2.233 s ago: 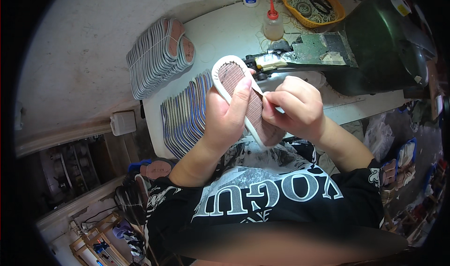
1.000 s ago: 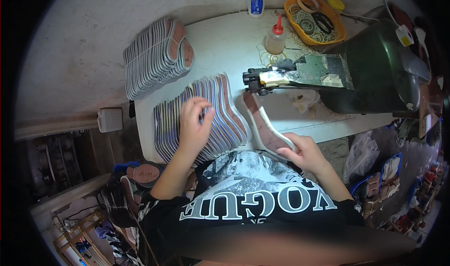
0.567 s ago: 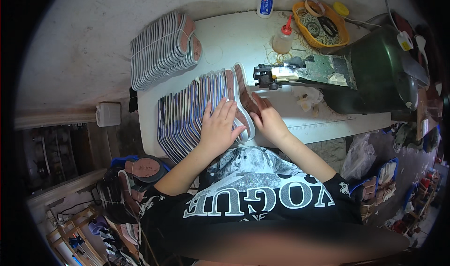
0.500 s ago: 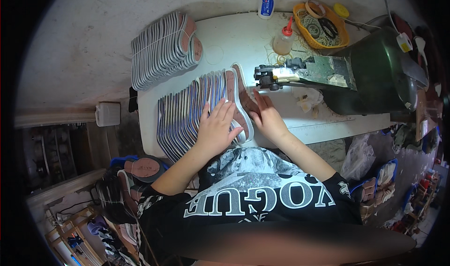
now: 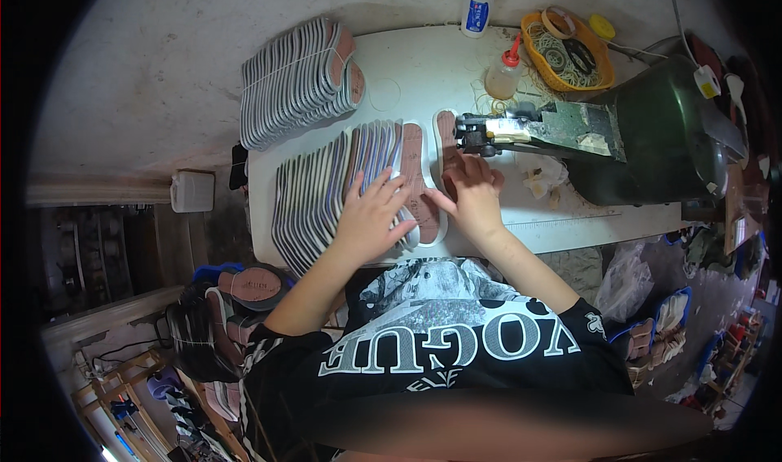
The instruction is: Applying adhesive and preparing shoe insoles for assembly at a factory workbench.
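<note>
Orange basket (image 5: 554,80) holds cords (image 5: 541,41) beyond insoles (image 5: 417,156).

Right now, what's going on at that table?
The person's left hand lies spread across the right part of a row of soles. The right hand is bent over a separate sole just right of the row; its grip can't be made out. That sole's far end lies close to the head of the green machine. A tied bundle of soles sits behind the row.

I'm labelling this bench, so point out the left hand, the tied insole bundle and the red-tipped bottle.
Left hand (image 5: 368,217), head view: back of the hand.
Tied insole bundle (image 5: 292,89), head view: stacked pale edges.
Red-tipped bottle (image 5: 503,81), head view: translucent body.
</note>
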`<state>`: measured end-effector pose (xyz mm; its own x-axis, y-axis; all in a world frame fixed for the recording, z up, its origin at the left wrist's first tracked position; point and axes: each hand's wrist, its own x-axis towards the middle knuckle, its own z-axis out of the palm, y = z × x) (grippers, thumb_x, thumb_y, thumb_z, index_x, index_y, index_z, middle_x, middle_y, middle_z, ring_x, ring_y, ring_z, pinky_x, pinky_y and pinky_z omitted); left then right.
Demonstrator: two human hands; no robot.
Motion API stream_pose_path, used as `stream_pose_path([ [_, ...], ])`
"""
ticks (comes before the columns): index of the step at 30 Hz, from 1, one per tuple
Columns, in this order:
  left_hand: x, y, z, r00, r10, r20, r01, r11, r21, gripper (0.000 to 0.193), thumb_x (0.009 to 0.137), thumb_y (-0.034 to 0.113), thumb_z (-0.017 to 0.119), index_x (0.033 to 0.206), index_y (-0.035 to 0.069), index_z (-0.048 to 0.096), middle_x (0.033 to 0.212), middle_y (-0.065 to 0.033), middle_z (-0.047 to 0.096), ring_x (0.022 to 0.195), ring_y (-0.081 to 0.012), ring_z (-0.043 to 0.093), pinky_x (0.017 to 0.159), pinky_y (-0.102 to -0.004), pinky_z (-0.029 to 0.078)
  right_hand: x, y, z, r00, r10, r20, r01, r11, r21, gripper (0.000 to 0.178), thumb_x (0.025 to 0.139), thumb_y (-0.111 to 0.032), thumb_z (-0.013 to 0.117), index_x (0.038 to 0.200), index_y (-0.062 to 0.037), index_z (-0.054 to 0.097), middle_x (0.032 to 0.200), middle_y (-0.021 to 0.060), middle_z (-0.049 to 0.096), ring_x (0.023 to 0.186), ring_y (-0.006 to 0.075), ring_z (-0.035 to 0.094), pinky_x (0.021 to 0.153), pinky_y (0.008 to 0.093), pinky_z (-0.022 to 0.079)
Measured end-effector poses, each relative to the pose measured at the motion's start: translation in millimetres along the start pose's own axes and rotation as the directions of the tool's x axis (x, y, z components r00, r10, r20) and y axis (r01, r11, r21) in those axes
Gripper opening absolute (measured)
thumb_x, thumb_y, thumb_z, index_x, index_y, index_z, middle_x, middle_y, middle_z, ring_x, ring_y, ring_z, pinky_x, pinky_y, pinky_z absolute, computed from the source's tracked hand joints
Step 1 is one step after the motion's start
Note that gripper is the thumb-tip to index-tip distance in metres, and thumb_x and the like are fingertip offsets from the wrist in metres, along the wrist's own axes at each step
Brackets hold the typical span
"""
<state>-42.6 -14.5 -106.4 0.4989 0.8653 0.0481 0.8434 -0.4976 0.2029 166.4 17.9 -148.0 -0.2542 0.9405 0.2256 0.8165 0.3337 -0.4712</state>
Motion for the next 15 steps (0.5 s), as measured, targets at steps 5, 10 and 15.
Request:
stream_pose_path([
  [5,7,10,3,0.997,-0.052,-0.050,0.049,0.997,-0.067,0.048,0.080,0.037,0.064,0.117,0.008,0.057,0.126,-0.0085,0.052,0.128,-0.0272,0.041,0.107,-0.0490,0.024,-10,-5,12,0.996,-0.094,-0.004,0.093,0.991,0.092,0.039,0.071,-0.042,0.073,0.074,-0.0048,0.063,0.132,0.0094,0.049,0.130,0.0307,0.034,0.102,0.0514,0.020],
  [10,2,6,1,0.970,-0.180,-0.162,0.140,0.963,-0.230,0.046,0.081,0.031,0.066,0.116,0.003,0.055,0.132,-0.0180,0.044,0.127,-0.0347,0.037,0.106,-0.0496,0.025,-10,-29,-14,0.995,-0.056,0.085,0.024,0.938,0.345,0.023,0.078,-0.024,0.070,0.081,-0.0023,0.063,0.109,0.0128,0.062,0.104,0.0284,0.058,0.087,0.0514,0.038],
  [15,11,10,11,0.695,-0.584,-0.419,0.040,0.614,-0.788,0.065,0.085,0.031,0.068,0.131,-0.003,0.038,0.142,-0.0208,0.029,0.130,-0.0324,0.032,0.109,-0.0442,0.027,-22,-31,-97,0.937,-0.102,0.335,-0.131,0.786,0.604,0.019,0.080,-0.017,0.071,0.082,0.0003,0.063,0.079,0.0109,0.063,0.066,0.0234,0.062,0.059,0.0342,0.046],
])
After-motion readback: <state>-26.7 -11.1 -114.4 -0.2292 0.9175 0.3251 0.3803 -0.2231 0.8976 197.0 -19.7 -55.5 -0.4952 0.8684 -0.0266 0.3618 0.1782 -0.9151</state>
